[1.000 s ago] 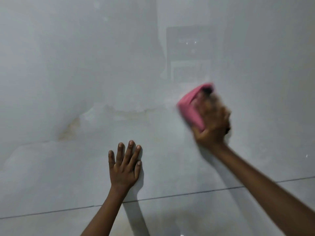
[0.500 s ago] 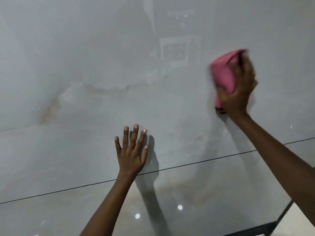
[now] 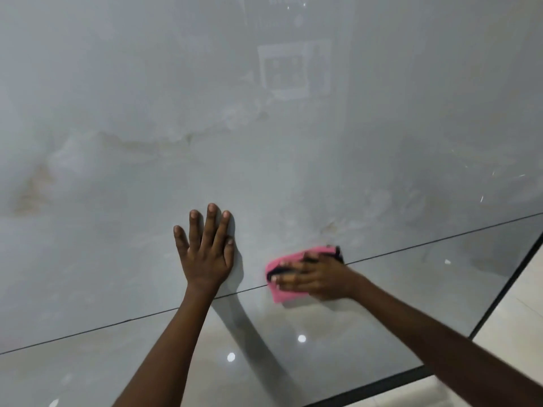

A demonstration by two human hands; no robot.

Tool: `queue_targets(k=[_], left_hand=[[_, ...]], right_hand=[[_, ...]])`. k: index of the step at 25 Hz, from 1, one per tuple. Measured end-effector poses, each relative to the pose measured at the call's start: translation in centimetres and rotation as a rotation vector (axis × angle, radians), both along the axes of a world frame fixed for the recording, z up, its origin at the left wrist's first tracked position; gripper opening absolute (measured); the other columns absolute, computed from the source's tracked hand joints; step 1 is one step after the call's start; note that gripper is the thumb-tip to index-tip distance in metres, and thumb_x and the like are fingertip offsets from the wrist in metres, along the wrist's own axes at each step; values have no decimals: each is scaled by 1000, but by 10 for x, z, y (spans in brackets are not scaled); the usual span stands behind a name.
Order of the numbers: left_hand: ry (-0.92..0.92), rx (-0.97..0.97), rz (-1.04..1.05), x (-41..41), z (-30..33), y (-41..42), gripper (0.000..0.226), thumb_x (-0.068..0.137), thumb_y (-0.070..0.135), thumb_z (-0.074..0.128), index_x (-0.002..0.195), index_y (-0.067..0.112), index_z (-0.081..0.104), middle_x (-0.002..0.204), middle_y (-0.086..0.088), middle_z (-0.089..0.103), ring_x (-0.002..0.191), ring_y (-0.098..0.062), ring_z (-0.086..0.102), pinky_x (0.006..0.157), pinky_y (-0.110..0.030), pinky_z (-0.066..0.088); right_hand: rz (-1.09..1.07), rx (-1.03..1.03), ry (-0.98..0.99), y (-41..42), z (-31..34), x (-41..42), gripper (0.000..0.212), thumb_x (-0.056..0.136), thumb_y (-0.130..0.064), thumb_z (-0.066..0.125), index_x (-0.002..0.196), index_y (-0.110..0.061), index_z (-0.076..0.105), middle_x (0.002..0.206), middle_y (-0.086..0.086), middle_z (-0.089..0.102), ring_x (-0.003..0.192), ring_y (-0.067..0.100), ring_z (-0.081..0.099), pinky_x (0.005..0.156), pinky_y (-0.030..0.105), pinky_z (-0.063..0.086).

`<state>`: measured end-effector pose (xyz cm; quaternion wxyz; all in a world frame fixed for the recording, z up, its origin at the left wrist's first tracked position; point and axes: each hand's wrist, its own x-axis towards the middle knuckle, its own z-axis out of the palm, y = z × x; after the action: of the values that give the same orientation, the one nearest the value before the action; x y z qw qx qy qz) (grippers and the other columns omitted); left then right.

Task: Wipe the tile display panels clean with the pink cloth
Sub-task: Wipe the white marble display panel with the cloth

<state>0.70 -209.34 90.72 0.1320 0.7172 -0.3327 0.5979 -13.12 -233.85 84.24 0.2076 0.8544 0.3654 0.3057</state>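
On the glossy grey marbled tile panel [image 3: 293,177], the left hand [image 3: 205,254] lies flat, fingers straight and spread. Just beside it, the right hand [image 3: 314,276] presses the folded pink cloth [image 3: 282,293] over the thin dark joint line [image 3: 411,245], fingers extended.

The right hand [image 3: 313,276] is covering most of the pink cloth [image 3: 279,293], both forearms are running off the bottom edge, and the upper tile panel [image 3: 147,83] is showing only blurred reflections.
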Motion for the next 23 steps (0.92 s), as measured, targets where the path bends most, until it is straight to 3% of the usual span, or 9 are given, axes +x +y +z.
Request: queue_targets(k=[2,4,8,11,13,16,18,20,23], left_hand=[[112,-57,-93,-13,5,2,64,95,25,39,155,27,16,163,7,0,151,-19,-2,119,-45,-6],[188,-150,-221,-27,34,-4,68,92,22,42,153,34,17,163,10,-3,150,-17,-2,119,-45,-7],[136,-252,-201,-25,139,-23,59,98,27,37,154,25,17,162,4,7,149,-21,0,120,-44,-6],[81,-203,-54,-8,155,-27,56,103,32,28,155,19,13,163,1,1,150,-22,-5,120,-44,-4],[37,-168,15,-3,142,-27,55,103,33,27,155,19,14,163,3,-3,150,-23,-6,120,-45,-4],[26,-131,29,-4,148,-26,55,103,33,26,155,20,13,162,3,-3,150,-24,-6,120,-45,-3],[22,-132,42,-6,151,-23,55,103,33,24,155,20,13,163,4,-5,150,-23,-5,120,-46,-2],[64,-170,-66,-14,155,-24,53,103,33,25,154,22,18,163,6,-5,150,-21,-2,120,-45,-1],[19,-222,-214,-22,209,-27,52,100,31,31,151,20,26,162,-1,13,150,-22,8,120,-44,1]], right_hand=[[-74,119,-164,-29,87,-5,43,99,-27,33,139,-24,46,147,-2,43,137,18,40,99,36,31],[-138,337,-345,-55,179,-14,48,92,-36,46,137,-18,50,144,9,46,134,24,42,102,39,34],[-268,787,-747,-107,348,-24,68,79,-31,56,144,-12,45,151,24,36,140,30,34,111,34,29],[-352,1188,-881,-78,362,-8,73,76,-29,53,146,-13,42,156,15,31,141,26,31,107,30,26],[-256,1032,-828,-33,301,14,66,79,-31,54,142,-13,45,149,19,41,137,30,38,113,37,28],[-179,189,-516,30,185,23,64,82,-37,54,143,-17,43,152,11,35,140,32,35,102,43,35],[-142,-81,-399,29,173,21,66,84,-37,53,146,-22,40,157,5,30,145,28,29,102,42,29],[-122,-34,-419,7,210,20,64,84,-37,52,146,-22,40,156,4,31,144,24,30,102,40,29],[-194,390,-668,-40,315,13,65,80,-39,54,141,-16,47,149,16,40,136,31,37,103,47,38]])
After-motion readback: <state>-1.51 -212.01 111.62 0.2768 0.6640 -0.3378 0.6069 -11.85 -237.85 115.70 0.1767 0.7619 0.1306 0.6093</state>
